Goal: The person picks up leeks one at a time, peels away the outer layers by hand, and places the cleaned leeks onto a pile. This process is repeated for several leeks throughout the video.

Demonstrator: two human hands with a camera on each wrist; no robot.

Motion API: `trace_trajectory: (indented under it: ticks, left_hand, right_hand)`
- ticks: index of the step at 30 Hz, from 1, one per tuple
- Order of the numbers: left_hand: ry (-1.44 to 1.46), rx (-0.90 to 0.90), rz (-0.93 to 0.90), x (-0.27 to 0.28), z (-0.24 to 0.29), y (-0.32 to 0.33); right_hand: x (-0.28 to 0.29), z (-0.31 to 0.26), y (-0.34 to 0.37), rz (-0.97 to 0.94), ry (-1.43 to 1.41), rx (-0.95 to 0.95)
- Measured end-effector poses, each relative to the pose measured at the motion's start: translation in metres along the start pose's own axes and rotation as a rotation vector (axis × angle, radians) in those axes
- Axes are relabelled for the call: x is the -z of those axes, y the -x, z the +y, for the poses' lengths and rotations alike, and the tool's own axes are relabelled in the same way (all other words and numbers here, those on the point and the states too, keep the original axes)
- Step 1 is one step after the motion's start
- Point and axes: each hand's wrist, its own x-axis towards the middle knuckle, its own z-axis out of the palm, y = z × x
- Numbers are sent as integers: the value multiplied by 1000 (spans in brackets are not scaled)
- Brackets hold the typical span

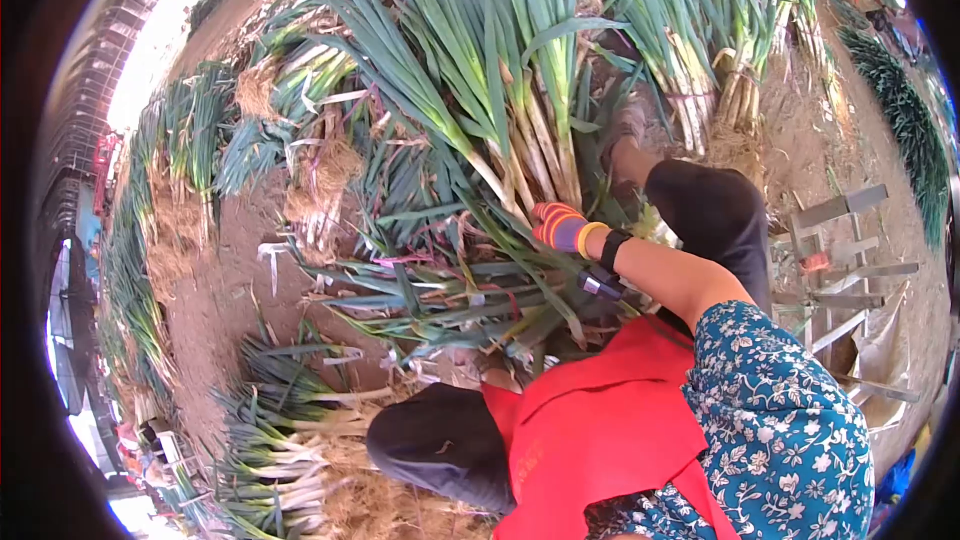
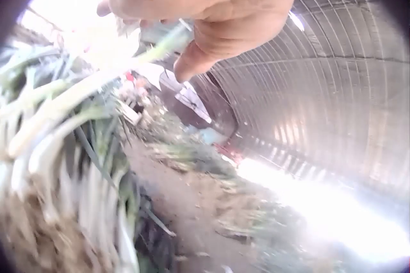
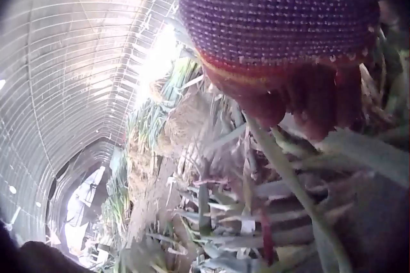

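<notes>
My right hand [image 1: 562,230], in a striped purple and orange glove, grips the lower white stalks of an upright bunch of leeks [image 1: 540,130] with long green leaves. In the right wrist view its fingertips [image 3: 314,116] curl down beside a leek leaf [image 3: 282,164]. My left hand [image 2: 211,4] is bare and shows only in the left wrist view, thumb apart from the fingers. The upper end of one leek [image 2: 83,90] runs up between them; I cannot tell whether they pinch it. Below it lies a pile of leeks [image 2: 64,158] with matted roots.
Loose leeks [image 1: 430,290] lie in front of my knees. Another pile [image 1: 290,480] is beside my left knee. Tied bundles [image 1: 690,90] stand at the back right, and more [image 1: 320,180] lie to the left. A metal frame [image 1: 840,270] stands on the soil at the right.
</notes>
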Motion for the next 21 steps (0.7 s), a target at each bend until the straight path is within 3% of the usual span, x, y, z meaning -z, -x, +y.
trace_trajectory:
  ticks: [2, 3, 4, 6, 8, 10, 12, 13, 15, 16, 18, 20, 21]
  left_hand:
    - [401, -657, 125, -36, 72, -53]
    - [570, -422, 71, -65, 120, -69]
    - [817, -253, -74, -52, 201, -75]
    - [1139, 95, -284, -11, 355, -81]
    - [1430, 43, -598, -16, 430, -70]
    - [1510, -57, -844, -33, 473, -59]
    - [1621, -3, -1052, -37, 498, -50]
    - [1623, -7, -1049, -42, 504, -49]
    - [1657, 72, -1153, -50, 509, -51]
    - [1666, 67, -1138, -51, 511, -54]
    - [1751, 94, -986, -46, 522, -60]
    - [1800, 48, -1001, -56, 530, -66]
    - [1886, 53, -801, -55, 537, -66]
  right_hand:
    - [-5, -11, -31, -57, 12, -91]
    - [-17, -12, -47, 104, 75, 19]
    - [-29, -10, -61, 261, 137, 125]
    - [-21, -36, -82, 165, 173, 130]
    - [-52, -23, -103, 325, 269, 248]
    - [-58, -24, -115, 141, 307, -58]
    - [-68, -20, -114, 59, 609, -33]
    - [-68, -17, -114, 63, 610, -32]
    - [-59, -22, -115, -38, 99, -205]
    - [-49, -21, -113, -124, -177, -154]
    - [-25, -44, -87, 9, -129, 74]
    - [-5, -59, -55, 47, -112, 179]
    - [3, -68, -36, 177, -78, 314]
